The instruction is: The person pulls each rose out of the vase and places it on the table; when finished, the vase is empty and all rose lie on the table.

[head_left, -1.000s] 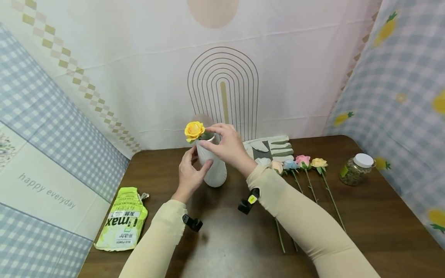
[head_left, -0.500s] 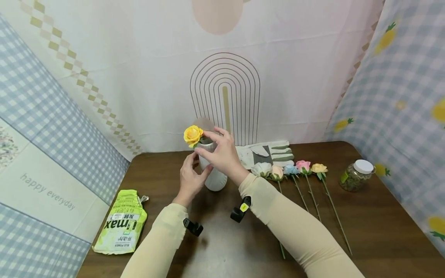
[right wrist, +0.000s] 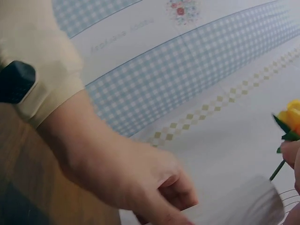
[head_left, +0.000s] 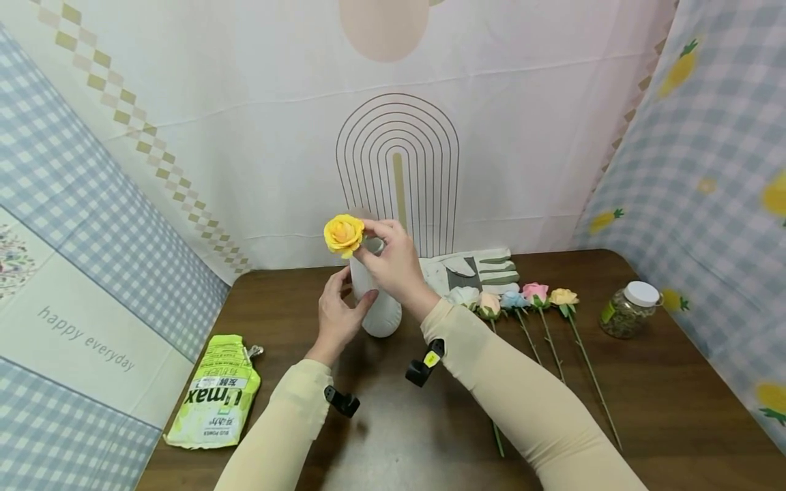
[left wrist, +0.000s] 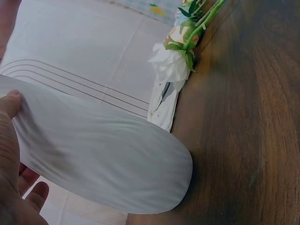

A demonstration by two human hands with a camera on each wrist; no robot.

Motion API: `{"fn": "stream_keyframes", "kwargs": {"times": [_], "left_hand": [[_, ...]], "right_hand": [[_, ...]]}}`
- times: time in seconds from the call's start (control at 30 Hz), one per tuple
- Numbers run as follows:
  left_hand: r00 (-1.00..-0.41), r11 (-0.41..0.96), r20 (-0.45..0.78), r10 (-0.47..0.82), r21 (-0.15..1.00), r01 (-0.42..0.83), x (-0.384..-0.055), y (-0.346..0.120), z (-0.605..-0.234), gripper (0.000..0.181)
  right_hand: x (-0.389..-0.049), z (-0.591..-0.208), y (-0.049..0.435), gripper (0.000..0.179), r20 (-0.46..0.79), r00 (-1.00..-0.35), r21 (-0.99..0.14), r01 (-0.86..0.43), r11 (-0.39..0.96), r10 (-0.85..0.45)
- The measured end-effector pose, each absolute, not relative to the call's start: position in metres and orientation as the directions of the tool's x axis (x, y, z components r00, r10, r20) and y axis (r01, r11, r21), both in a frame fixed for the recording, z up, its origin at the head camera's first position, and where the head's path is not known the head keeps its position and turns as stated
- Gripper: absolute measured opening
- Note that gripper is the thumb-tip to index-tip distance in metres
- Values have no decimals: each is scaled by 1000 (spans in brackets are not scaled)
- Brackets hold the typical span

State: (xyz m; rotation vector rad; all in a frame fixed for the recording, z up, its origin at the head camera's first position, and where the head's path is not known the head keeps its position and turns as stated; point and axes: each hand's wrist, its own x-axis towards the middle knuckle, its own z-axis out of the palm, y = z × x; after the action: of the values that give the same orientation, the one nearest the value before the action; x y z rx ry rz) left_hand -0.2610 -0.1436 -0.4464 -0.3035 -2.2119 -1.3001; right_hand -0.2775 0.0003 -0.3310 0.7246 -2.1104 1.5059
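A tall white vase (head_left: 381, 315) stands on the brown table. My left hand (head_left: 339, 315) grips its side, thumb toward me and fingers round the left; in the left wrist view the ribbed vase wall (left wrist: 108, 150) fills the space beside that hand (left wrist: 9, 159). At the vase mouth, my right hand (head_left: 396, 262) pinches a yellow rose (head_left: 344, 234) just below its bloom. Its green stem (right wrist: 277, 170) runs down to the vase rim in the right wrist view, mostly hidden behind the vase. The bloom leans out left of the rim.
Right of the vase, several artificial roses lie in a row, among them a white one (head_left: 462, 296), a pink one (head_left: 535, 293) and a pale yellow one (head_left: 563, 297). Behind them is a work glove (head_left: 469, 269). A lidded jar (head_left: 628, 310) stands right; a green bag (head_left: 217, 392) lies left.
Over the last half second the yellow rose and my right fingers have risen slightly, and the bloom has turned a little. My left hand keeps its grip on the vase.
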Motion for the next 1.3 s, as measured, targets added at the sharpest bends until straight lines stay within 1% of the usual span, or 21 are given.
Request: {"fn": "stream_keyframes", "kwargs": {"times": [0.07, 0.23, 0.3, 0.5, 0.63, 0.83, 0.93, 1.13, 1.23, 1.3], "left_hand": [[-826, 506, 558, -83, 737, 448, -261, -144, -446, 62], [-819, 512, 567, -90, 732, 450, -263, -144, -447, 62], [-815, 513, 573, -92, 728, 454, -263, -144, -448, 62], [-808, 511, 581, -98, 726, 460, -263, -142, -448, 62], [-809, 515, 579, -101, 726, 455, -263, -141, -448, 62], [-803, 514, 588, -98, 721, 465, -263, -141, -448, 61], [-800, 513, 592, -97, 719, 470, -263, -142, -448, 61], [-801, 515, 592, -89, 715, 472, -262, -142, -450, 63], [-808, 532, 585, -76, 709, 463, -263, -142, -451, 68], [-814, 548, 577, -69, 704, 453, -263, -142, -452, 71]], "right_hand": [[-278, -328, 2, 29, 638, -755, -720, -654, 232, -149], [-281, -329, 4, 8, 652, -745, -721, -667, 190, -139], [-283, -332, 4, 10, 654, -746, -721, -666, 191, -127], [-286, -341, 6, 19, 631, -775, -748, -622, 231, -40], [-288, -344, 10, 21, 630, -776, -752, -614, 239, -11], [-288, -349, 15, 13, 611, -790, -768, -609, 198, -56], [-286, -350, 17, 13, 601, -795, -774, -605, 187, -83], [-286, -351, 20, 14, 576, -815, -790, -574, 218, -60], [-286, -351, 21, 14, 550, -834, -815, -549, 188, -51], [-288, -351, 22, 15, 534, -844, -833, -534, 144, -45]]}}
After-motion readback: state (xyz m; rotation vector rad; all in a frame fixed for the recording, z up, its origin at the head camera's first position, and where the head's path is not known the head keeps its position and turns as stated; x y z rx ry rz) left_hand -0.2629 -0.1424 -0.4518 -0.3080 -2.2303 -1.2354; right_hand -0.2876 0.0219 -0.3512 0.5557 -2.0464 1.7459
